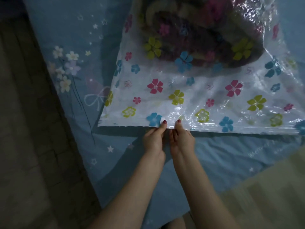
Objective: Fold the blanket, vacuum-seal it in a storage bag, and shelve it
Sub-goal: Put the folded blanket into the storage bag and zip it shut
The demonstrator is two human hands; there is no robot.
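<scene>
Both hands pinch the near edge of a storage bag [189,96], side by side and almost touching. The left hand [154,139] has its thumb on top of the plastic, pressing a small white clip [163,120] at the seal strip, with the other fingers curled beneath the edge. The right hand [181,139] grasps the same edge just beside it, thumb on top, fingers tucked under.

The bag is glossy, crinkled clear-and-white plastic printed with pink, blue and lime flowers; it lies flat near the hands and bulges farther away. There, beyond the hands, the blanket [189,33] sits inside it as a dark, rounded, plush-looking mound, blurred by the reflective film.

Under the bag and the forearms lies a soft blue bedsheet [74,47] with pale stars, flowers and a bow. To the left of the hands runs a dim floor [21,129].
</scene>
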